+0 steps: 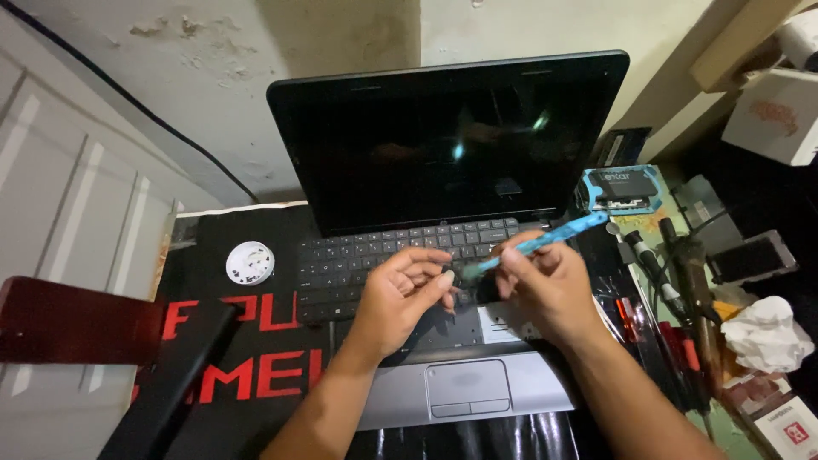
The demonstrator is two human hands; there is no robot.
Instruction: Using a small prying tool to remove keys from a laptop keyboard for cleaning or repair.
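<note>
Peeling plaster wall (pixel 213 51) is seen behind a black mat (pixel 256 358) on which an open laptop (pixel 452 255) is set. A blue brush (pixel 537 244) is pinched in the right hand (pixel 545 285), bristles down at seven o'clock over the keyboard (pixel 375 255). A small dark piece, too small to identify, is pinched by the left hand (pixel 400 298). A white round dish (pixel 250 262) lies at nine o'clock, screwdrivers (pixel 673 281) at three.
</note>
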